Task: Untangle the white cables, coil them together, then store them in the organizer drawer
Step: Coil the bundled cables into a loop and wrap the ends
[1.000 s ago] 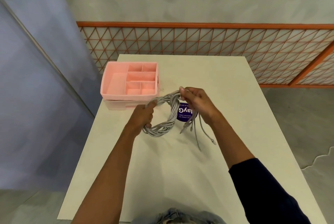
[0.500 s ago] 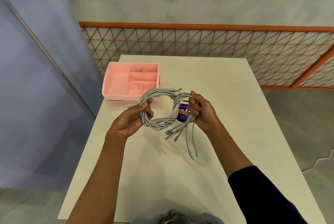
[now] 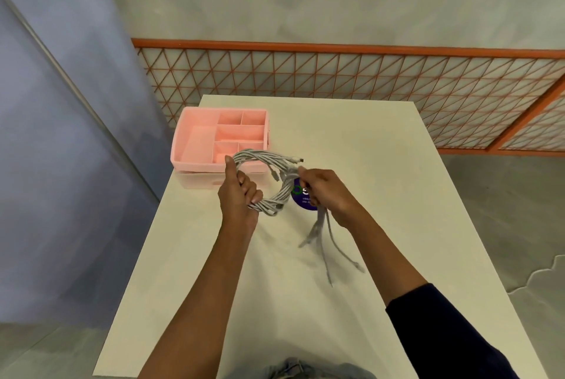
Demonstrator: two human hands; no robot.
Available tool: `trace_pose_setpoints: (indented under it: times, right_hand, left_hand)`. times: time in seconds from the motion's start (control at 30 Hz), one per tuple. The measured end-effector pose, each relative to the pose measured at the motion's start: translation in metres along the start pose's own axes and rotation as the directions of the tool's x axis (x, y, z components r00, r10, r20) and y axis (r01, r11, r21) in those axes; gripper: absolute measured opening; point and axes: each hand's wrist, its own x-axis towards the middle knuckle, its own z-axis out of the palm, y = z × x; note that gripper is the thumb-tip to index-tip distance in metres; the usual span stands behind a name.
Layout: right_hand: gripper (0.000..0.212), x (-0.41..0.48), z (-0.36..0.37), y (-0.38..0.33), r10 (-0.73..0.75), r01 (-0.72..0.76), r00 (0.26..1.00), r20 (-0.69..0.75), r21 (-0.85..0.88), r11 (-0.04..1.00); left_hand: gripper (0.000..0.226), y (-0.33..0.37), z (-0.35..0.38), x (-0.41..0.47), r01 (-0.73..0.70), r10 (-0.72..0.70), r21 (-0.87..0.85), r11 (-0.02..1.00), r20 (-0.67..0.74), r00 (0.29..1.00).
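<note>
A bundle of white cables (image 3: 276, 199) is wound into a loop and held above the white table (image 3: 351, 140). My left hand (image 3: 240, 195) grips the loop's left side, thumb up. My right hand (image 3: 325, 192) grips its right side, where several loose cable ends (image 3: 324, 236) hang down and blur. Two plugs stick out at the loop's top right. The pink organizer (image 3: 220, 140) with open compartments sits at the table's far left, just beyond my left hand, on a clear lower drawer (image 3: 198, 178).
A round purple sticker (image 3: 302, 198) lies on the table beneath my right hand. An orange lattice railing (image 3: 367, 85) runs behind the table. A grey-blue wall panel stands to the left. The floor drops away at the right table edge.
The coil has been turned more upright and raised slightly. My left hand shifted its grip with the thumb now pointing up. The hanging ends swing to the right.
</note>
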Motion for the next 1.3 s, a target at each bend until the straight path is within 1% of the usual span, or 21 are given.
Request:
trace_pose_setpoints:
  times: [0.03, 0.07, 0.13, 0.17, 0.23, 0.3, 0.33, 0.4, 0.43, 0.5, 0.57, 0.6, 0.7, 0.8, 0.83, 0.9, 1.0, 1.07, 1.13, 1.2, 1.3]
  right_hand:
    - [0.043, -0.001, 0.0, -0.001, -0.017, 0.018, 1.0, 0.008, -0.167, 0.986]
    - [0.043, -0.001, -0.001, -0.001, -0.016, 0.024, 0.999, 0.031, -0.274, 0.961]
    - [0.043, -0.001, -0.002, -0.004, 0.025, 0.015, 0.994, 0.11, -0.351, 0.936]
    - [0.043, -0.001, -0.001, -0.006, 0.039, 0.011, 0.99, 0.137, -0.345, 0.939]
    - [0.043, 0.0, 0.006, -0.01, 0.029, 0.009, 0.992, 0.127, -0.292, 0.956]
    - [0.04, 0.004, 0.011, -0.012, 0.031, -0.021, 0.999, 0.042, -0.225, 0.974]
    - [0.039, 0.007, 0.012, -0.011, 0.049, -0.049, 0.999, -0.003, -0.163, 0.985]
    - [0.038, 0.014, 0.011, -0.011, 0.115, -0.114, 0.992, -0.049, 0.027, 0.993]
    - [0.038, 0.016, 0.009, -0.012, 0.142, -0.136, 0.989, -0.045, 0.131, 0.982]
    - [0.036, 0.02, 0.002, -0.014, 0.16, -0.156, 0.987, 0.012, 0.299, 0.941]
    - [0.034, 0.022, -0.005, -0.015, 0.138, -0.16, 0.987, 0.085, 0.387, 0.908]
    - [0.036, 0.022, -0.01, -0.015, 0.119, -0.154, 0.986, 0.113, 0.394, 0.906]
    - [0.038, 0.02, -0.016, -0.012, 0.048, -0.093, 0.987, 0.153, 0.302, 0.949]
    - [0.037, 0.013, -0.018, -0.009, -0.036, -0.001, 0.979, 0.202, 0.18, 0.984]
    - [0.036, 0.01, -0.019, -0.008, -0.076, 0.04, 0.966, 0.248, 0.148, 0.988]
    - [0.034, 0.001, -0.022, -0.009, -0.153, 0.133, 0.911, 0.384, 0.079, 0.988]
    - [0.033, -0.009, -0.03, -0.009, -0.186, 0.247, 0.832, 0.523, -0.049, 0.968]
    - [0.03, -0.012, -0.035, -0.005, -0.167, 0.288, 0.801, 0.575, -0.125, 0.95]
    - [0.026, -0.013, -0.039, 0.002, -0.128, 0.296, 0.776, 0.618, -0.176, 0.939]
    - [0.023, -0.013, -0.042, 0.005, -0.104, 0.293, 0.778, 0.619, -0.212, 0.932]
    - [0.024, -0.011, -0.04, 0.003, -0.134, 0.272, 0.808, 0.573, -0.161, 0.949]
  left_hand:
    - [0.049, 0.002, 0.0, 0.0, -0.006, 0.006, 0.035, 0.999, 0.013, 1.0]
    - [0.05, 0.002, 0.001, -0.001, -0.008, 0.005, 0.069, 0.998, 0.036, 0.999]
    - [0.051, 0.0, 0.001, -0.005, -0.007, -0.005, 0.124, 0.992, 0.093, 0.996]
    - [0.051, -0.002, 0.0, -0.006, -0.004, -0.014, 0.15, 0.989, 0.122, 0.992]
    - [0.052, -0.004, 0.001, -0.009, 0.016, -0.055, 0.215, 0.976, 0.174, 0.983]
    - [0.052, -0.006, 0.002, -0.012, 0.043, -0.107, 0.284, 0.958, 0.212, 0.971]
    - [0.052, -0.006, 0.003, -0.014, 0.056, -0.128, 0.303, 0.951, 0.225, 0.966]
    - [0.051, -0.006, 0.003, -0.016, 0.081, -0.164, 0.309, 0.948, 0.252, 0.954]
    - [0.05, -0.006, 0.002, -0.016, 0.088, -0.177, 0.314, 0.946, 0.268, 0.947]
    - [0.05, -0.004, 0.002, -0.016, 0.075, -0.182, 0.348, 0.935, 0.286, 0.941]
    - [0.049, 0.001, -0.001, -0.012, 0.043, -0.159, 0.375, 0.926, 0.283, 0.946]
    - [0.049, 0.004, -0.004, -0.009, 0.035, -0.139, 0.361, 0.932, 0.266, 0.954]
    - [0.05, 0.012, -0.019, 0.001, 0.025, -0.073, 0.271, 0.962, 0.169, 0.983]
    - [0.051, 0.01, -0.029, 0.007, -0.04, 0.006, 0.308, 0.951, 0.11, 0.994]
    - [0.051, 0.01, -0.031, 0.008, -0.058, 0.032, 0.312, 0.948, 0.088, 0.996]
    - [0.05, 0.011, -0.035, 0.01, -0.069, 0.061, 0.286, 0.956, 0.035, 0.998]
    - [0.048, 0.016, -0.043, 0.014, -0.017, 0.022, 0.209, 0.978, -0.02, 1.0]
    - [0.047, 0.022, -0.048, 0.02, 0.051, -0.051, 0.136, 0.989, -0.003, 0.999]
    - [0.046, 0.027, -0.051, 0.023, 0.135, -0.137, 0.056, 0.989, 0.037, 0.99]
    - [0.046, 0.029, -0.052, 0.023, 0.191, -0.189, -0.027, 0.981, 0.068, 0.98]
    - [0.045, 0.029, -0.05, 0.022, 0.193, -0.177, -0.181, 0.964, 0.099, 0.979]
